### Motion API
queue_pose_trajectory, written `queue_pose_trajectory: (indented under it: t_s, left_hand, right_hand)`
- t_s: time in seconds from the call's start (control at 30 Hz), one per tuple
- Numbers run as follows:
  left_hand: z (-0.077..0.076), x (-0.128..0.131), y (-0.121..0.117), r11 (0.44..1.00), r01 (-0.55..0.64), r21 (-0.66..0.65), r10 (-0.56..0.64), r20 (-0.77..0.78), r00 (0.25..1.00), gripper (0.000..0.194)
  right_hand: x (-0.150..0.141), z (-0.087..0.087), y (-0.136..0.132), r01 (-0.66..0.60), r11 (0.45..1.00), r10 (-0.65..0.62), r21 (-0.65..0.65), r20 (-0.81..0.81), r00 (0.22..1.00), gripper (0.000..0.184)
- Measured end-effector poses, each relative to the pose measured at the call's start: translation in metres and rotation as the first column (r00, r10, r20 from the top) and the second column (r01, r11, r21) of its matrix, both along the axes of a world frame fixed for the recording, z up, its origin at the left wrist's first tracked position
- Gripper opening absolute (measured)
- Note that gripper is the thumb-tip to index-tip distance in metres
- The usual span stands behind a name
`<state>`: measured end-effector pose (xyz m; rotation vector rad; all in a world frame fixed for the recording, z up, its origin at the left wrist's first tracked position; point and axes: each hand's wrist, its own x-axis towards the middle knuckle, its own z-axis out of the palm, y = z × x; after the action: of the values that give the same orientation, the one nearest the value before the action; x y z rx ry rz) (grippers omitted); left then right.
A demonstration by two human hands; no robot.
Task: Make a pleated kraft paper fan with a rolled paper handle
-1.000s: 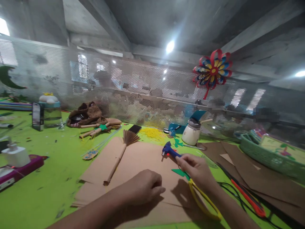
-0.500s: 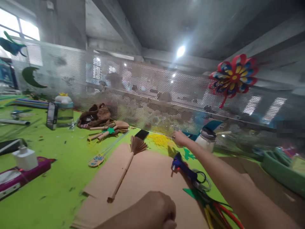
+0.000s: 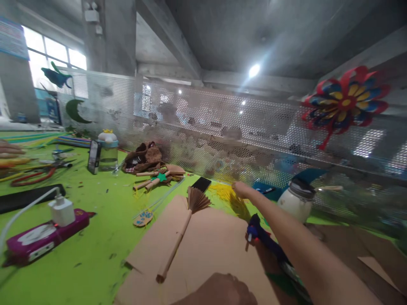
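Note:
My left hand (image 3: 222, 290) is curled at the bottom edge, above brown kraft paper (image 3: 216, 241); what its fingers hold, if anything, is hidden. My right hand (image 3: 241, 189) reaches forward with its fingers closed at a bunch of thin yellow strands (image 3: 239, 205), which seem to hang from it. More yellow strands (image 3: 221, 190) lie beside it. On the paper rests a rolled paper stick (image 3: 176, 243) topped by a pleated brown paper fan (image 3: 197, 200). A blue glue gun (image 3: 259, 228) lies under my right forearm.
A black phone (image 3: 202, 184) lies behind the fan. Left are a purple power strip (image 3: 47, 237) with a white plug, a water bottle (image 3: 108, 152) and paper stick crafts (image 3: 160, 178). Right stands a white jar (image 3: 295, 199). A perforated screen (image 3: 206, 131) borders the green table. Another person's hand (image 3: 11, 149) shows far left.
The view has swung left, so things sit further right. My right hand has drawn back toward me, and yellow strands now trail beneath it. My left hand is lower in view.

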<state>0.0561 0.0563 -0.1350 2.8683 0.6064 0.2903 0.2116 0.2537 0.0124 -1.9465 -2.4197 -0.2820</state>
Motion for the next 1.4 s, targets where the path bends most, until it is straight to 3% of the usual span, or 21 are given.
queue_pose_trajectory:
  t_s: [0.1, 0.2, 0.3, 0.43, 0.57, 0.7, 0.83, 0.97, 1.07, 1.2, 1.3, 1.4]
  left_hand:
    - [0.019, -0.005, -0.005, 0.997, -0.022, -0.073, 0.026, 0.063, 0.998, 0.015]
    - [0.05, -0.016, -0.015, 0.983, -0.008, -0.184, 0.017, 0.046, 0.999, 0.012]
    - [0.082, -0.029, -0.029, 0.972, -0.008, -0.234, 0.03, 0.088, 0.996, 0.014]
    - [0.115, -0.044, -0.048, 0.912, -0.114, -0.394, 0.162, 0.091, 0.983, 0.014]
    - [0.128, -0.049, -0.057, 0.881, -0.167, -0.442, 0.231, 0.093, 0.968, 0.016]
    - [0.128, -0.048, -0.057, 0.873, -0.166, -0.459, 0.226, 0.079, 0.971, 0.017]
    - [0.127, -0.048, -0.054, 0.881, -0.142, -0.451, 0.202, 0.088, 0.975, 0.017]
    - [0.129, -0.048, -0.055, 0.885, -0.133, -0.446, 0.192, 0.09, 0.977, 0.016]
    - [0.132, -0.046, -0.06, 0.902, -0.158, -0.402, 0.221, 0.115, 0.969, 0.015]
    - [0.133, -0.045, -0.068, 0.908, -0.202, -0.368, 0.271, 0.147, 0.951, 0.014]
    - [0.131, -0.045, -0.065, 0.908, -0.201, -0.368, 0.268, 0.141, 0.953, 0.015]
    - [0.128, -0.044, -0.055, 0.895, -0.18, -0.408, 0.243, 0.11, 0.964, 0.016]
  right_hand:
    - [0.016, 0.012, -0.002, 0.042, 0.998, -0.052, -0.047, -0.228, 0.972, 0.031]
    - [0.038, 0.024, -0.009, 0.085, 0.993, -0.115, -0.086, -0.446, 0.888, 0.031]
    - [0.058, 0.034, -0.024, 0.117, 0.986, -0.166, -0.118, -0.642, 0.749, 0.032]
    - [0.076, 0.048, -0.05, 0.124, 0.985, -0.165, -0.117, -0.836, 0.524, 0.032]
    - [0.08, 0.069, -0.072, 0.092, 0.994, -0.093, -0.065, -0.934, 0.346, 0.032]
    - [0.075, 0.096, -0.08, 0.106, 0.993, 0.015, 0.046, -0.962, 0.272, 0.032]
    - [0.07, 0.114, -0.078, 0.194, 0.963, 0.127, 0.188, -0.95, 0.287, 0.032]
    - [0.068, 0.116, -0.078, 0.288, 0.91, 0.174, 0.297, -0.907, 0.385, 0.031]
    - [0.068, 0.121, -0.082, 0.346, 0.849, 0.211, 0.399, -0.857, 0.471, 0.03]
    - [0.071, 0.143, -0.092, 0.386, 0.743, 0.27, 0.547, -0.772, 0.575, 0.029]
    - [0.072, 0.16, -0.105, 0.409, 0.659, 0.309, 0.63, -0.724, 0.617, 0.023]
    - [0.065, 0.164, -0.129, 0.385, 0.62, 0.355, 0.684, -0.681, 0.64, 0.011]
